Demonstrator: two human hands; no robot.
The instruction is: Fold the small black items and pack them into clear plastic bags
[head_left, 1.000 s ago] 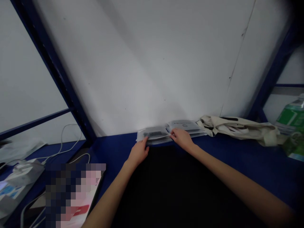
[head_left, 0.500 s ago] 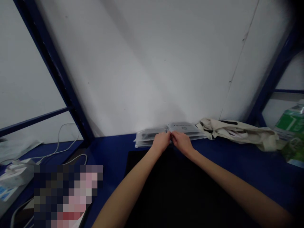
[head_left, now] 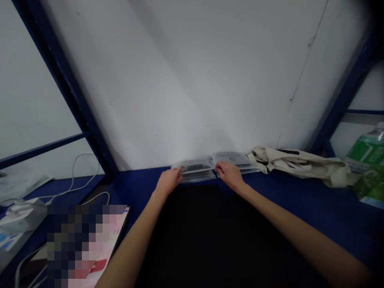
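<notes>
Head view: clear plastic packets (head_left: pixel 207 168) lie flat in a low stack on a blue shelf (head_left: pixel 135 178), against a white wall (head_left: pixel 180 80). Left hand (head_left: pixel 169 181): fingertips (head_left: pixel 179 170) touching the packets' near left edge. Right hand (head_left: pixel 229 176): fingers (head_left: pixel 220 167) curled over the packets' near edge at the middle; can't tell if either hand is gripping. Canvas tote bag (head_left: pixel 295 165) just right of the packets; black mat (head_left: pixel 204 240) just in front.

Two hands (head_left: pixel 168 181) (head_left: pixel 229 176), two clear packets (head_left: pixel 195 167) (head_left: pixel 232 158)
Also one tote bag (head_left: pixel 297 166), one green bottle (head_left: pixel 367 150), two white cables (head_left: pixel 73 170) (head_left: pixel 100 196), and two blue shelf uprights (head_left: pixel 66 86) (head_left: pixel 342 92).
</notes>
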